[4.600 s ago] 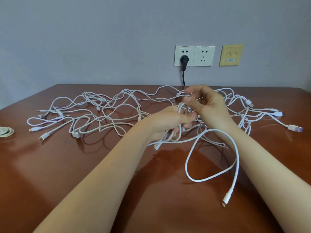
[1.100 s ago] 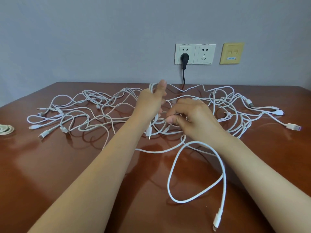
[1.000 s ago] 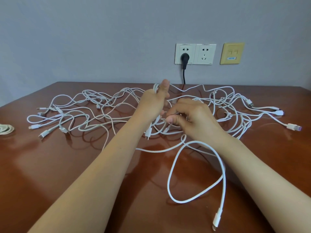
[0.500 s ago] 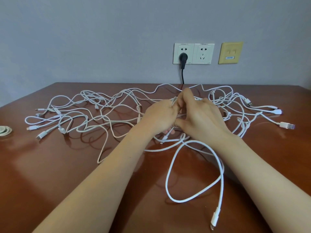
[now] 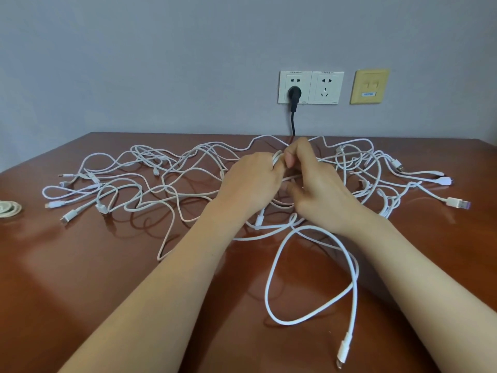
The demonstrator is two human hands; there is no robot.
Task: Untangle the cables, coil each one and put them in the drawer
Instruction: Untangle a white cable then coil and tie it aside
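Where the two hands meet over the middle of the table point(image 5: 80, 278), both are closed on cable. The left hand point(image 5: 252, 184) has its fingers curled round a small bunch of white strands point(image 5: 277, 159), back of the hand upward. The right hand point(image 5: 318, 187) touches the left, thumb and forefinger pinching at the same bunch; which strand it holds cannot be told.

The cables point(image 5: 101, 208) are thin, white and knotted together, spread in loose curves across the far half of the table to both sides of the hands. Many strands cross over and under one another around the grip. Small white plugs lie at the edges, including a larger flat plug point(image 5: 457, 203) at the far right. One strand drops from under the right wrist into a wide loop point(image 5: 266, 292) near the person, ending in a slim plug point(image 5: 345, 345).

A separate coiled cable point(image 5: 9, 208) lies at the left edge. On the grey wall behind: twin sockets point(image 5: 325, 87), a black plug point(image 5: 293, 93) in the left one, and a yellow plate point(image 5: 369, 86).
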